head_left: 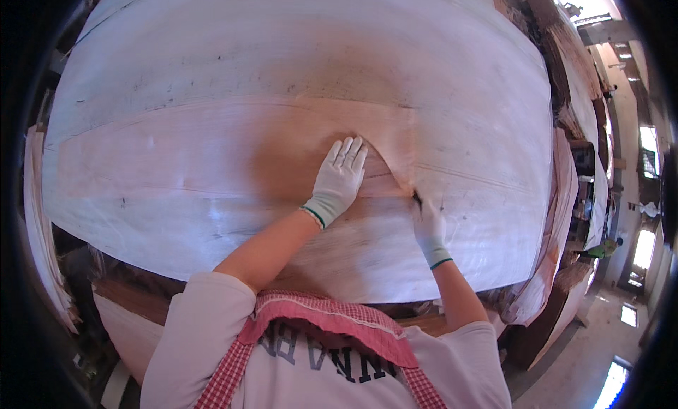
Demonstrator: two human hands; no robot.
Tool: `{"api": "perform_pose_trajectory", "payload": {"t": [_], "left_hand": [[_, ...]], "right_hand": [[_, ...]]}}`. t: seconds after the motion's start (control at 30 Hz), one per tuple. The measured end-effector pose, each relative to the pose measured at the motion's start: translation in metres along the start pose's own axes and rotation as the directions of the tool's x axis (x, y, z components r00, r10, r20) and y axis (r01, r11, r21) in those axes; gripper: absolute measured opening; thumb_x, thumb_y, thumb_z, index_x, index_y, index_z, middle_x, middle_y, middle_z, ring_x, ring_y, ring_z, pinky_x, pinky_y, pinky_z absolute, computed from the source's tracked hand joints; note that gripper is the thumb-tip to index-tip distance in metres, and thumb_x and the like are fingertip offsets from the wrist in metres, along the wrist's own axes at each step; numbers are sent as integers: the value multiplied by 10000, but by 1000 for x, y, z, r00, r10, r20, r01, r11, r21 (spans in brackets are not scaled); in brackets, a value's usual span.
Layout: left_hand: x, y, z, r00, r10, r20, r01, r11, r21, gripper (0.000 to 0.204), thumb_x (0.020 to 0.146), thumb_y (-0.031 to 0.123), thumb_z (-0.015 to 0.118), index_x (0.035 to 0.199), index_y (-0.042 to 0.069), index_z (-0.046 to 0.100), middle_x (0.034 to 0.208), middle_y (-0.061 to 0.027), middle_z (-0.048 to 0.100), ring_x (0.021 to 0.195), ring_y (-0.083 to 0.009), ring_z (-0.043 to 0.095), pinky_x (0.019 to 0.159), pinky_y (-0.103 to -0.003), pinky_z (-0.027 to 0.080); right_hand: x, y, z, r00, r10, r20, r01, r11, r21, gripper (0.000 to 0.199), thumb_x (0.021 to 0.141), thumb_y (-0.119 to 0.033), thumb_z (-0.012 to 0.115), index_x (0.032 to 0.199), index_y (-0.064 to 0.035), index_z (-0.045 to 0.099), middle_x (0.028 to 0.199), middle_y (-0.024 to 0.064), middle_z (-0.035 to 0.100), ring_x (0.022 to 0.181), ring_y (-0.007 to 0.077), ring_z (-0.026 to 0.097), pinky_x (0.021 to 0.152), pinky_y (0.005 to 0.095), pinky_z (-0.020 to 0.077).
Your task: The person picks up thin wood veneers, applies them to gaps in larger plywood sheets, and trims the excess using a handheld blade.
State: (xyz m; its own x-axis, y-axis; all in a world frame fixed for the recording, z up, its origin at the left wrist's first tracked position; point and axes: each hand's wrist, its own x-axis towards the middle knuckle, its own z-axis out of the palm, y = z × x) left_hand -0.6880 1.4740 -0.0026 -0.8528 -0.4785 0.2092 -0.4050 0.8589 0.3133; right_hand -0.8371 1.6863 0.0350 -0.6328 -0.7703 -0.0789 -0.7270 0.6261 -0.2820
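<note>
A long, pinkish strip of wood veneer lies across a large pale veneer sheet. My left hand, in a white glove with a green cuff edge, presses flat on the strip with its fingers stretched out. Just right of those fingertips, the strip has a curved edge, and its right end looks slightly raised. My right hand, gloved the same way, is closed around a small dark tool at the strip's lower right corner. The glove hides most of that tool, and its kind cannot be made out.
Ragged stacks of veneer stand along the right side, with more loose sheets at the left edge. Wooden boards sit below the near edge. Far right, a person in green is on the workshop floor.
</note>
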Motion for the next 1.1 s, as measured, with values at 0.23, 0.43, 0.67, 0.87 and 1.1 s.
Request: {"api": "perform_pose_trajectory", "payload": {"t": [0.23,0.43,0.67,0.87,1.1], "left_hand": [[3,5,-5,999,46,-1,-46,998,44,470,936,257,485,1343,22,461,1450,-149,421,1360,-293,371,1152,-426,231],[-4,3,0,999,40,-32,-40,999,0,456,956,264,458,1341,20,456,1454,-150,416,1362,-294,367,1151,-427,230],[-6,-17,-14,975,-116,-188,4,862,-507,427,923,163,533,1316,13,468,1349,-177,504,1305,-326,424,1122,-427,288],[-97,-146,-119,880,-258,-400,67,899,-432,339,896,141,532,1222,52,552,1257,-156,577,1215,-334,503,1061,-446,361],[-239,-338,-181,665,-569,-484,577,803,-151,250,874,153,545,1103,61,582,1205,-146,602,1136,-326,547,982,-449,411]], "right_hand": [[177,-24,6,958,248,-140,-135,827,545,409,787,-211,727,1106,5,590,901,117,677,882,279,645,779,390,497],[158,-62,-37,975,41,-219,-6,987,158,270,807,-208,655,1037,-70,631,896,150,633,892,376,609,774,438,483],[27,-174,-156,914,-73,-398,182,953,243,175,852,-101,648,1010,-31,620,811,56,603,732,124,567,635,285,459],[1,-240,-224,822,225,-523,197,750,632,283,912,-161,617,1133,15,637,987,70,612,849,148,575,740,281,486],[12,-361,-278,794,120,-596,298,778,553,452,971,-363,510,1280,-37,558,1163,192,622,1037,286,622,858,335,507]]}}
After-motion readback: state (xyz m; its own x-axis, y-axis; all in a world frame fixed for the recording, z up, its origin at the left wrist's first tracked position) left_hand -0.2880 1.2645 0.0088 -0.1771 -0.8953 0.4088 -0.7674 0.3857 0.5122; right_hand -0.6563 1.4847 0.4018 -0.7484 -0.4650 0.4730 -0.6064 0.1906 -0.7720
